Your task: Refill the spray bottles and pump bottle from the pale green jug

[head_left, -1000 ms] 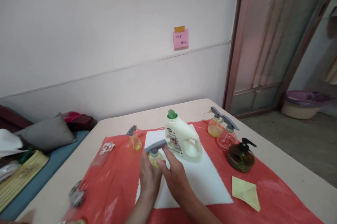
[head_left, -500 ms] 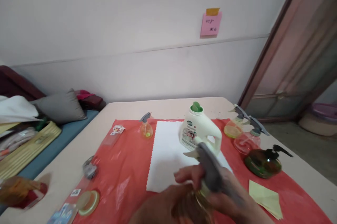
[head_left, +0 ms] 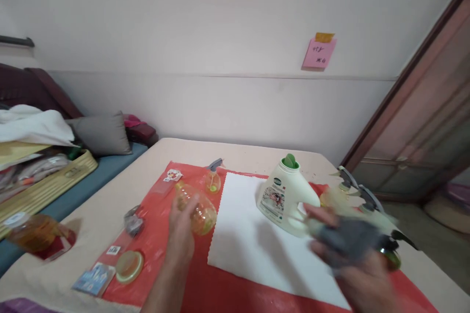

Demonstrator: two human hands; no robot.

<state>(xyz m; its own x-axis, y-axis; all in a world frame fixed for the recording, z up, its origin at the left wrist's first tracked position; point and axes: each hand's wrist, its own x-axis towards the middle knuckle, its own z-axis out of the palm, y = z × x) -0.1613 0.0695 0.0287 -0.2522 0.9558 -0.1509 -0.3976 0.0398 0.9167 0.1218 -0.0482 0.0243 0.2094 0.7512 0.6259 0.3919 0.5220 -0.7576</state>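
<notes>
My left hand (head_left: 182, 225) is closed around a clear yellowish spray bottle (head_left: 201, 212) without its top, tilted above the red cloth. On the right, my right hand (head_left: 352, 259) is smeared by motion, with its fingers around a grey spray head (head_left: 347, 237). Between the hands, a pale green detergent jug (head_left: 284, 198) with a green inner spout stands on the white sheet (head_left: 249, 244). Behind my left hand a small spray bottle (head_left: 213, 180) with a grey trigger stands on the cloth. My right arm and the spray head partly cover the bottles at the right.
A red cloth (head_left: 157, 264) covers much of the table. At the right are more spray bottles (head_left: 345, 188) and a dark green pump bottle (head_left: 392, 256). On the left lie a round lid (head_left: 129, 266), a crumpled grey item (head_left: 133, 221), a blue packet (head_left: 94, 278) and an amber jar (head_left: 40, 234).
The spray head has come off the bottle. My hands have moved apart, the bottle going left and the spray head right. The view has turned left.
</notes>
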